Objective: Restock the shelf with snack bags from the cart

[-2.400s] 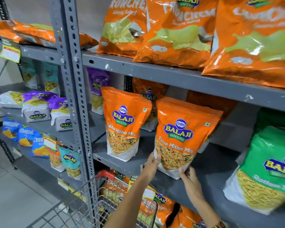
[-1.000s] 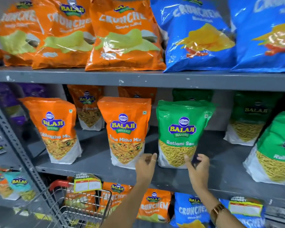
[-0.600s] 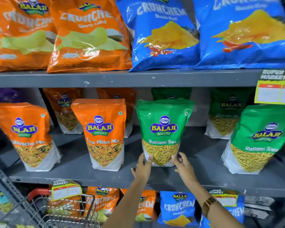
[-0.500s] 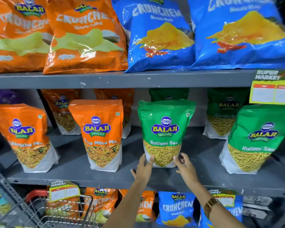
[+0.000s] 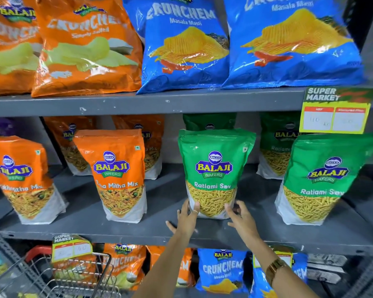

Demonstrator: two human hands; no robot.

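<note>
Now my left hand and right hand press spread fingers against the lower corners of the green Ratlami Sev bag, upright between them. It stands on the grey shelf under my palms.

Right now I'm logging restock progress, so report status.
Left hand, right hand open at green Ratlami Sev bag base. Bag upright on shelf. Nothing obstructing.
</note>
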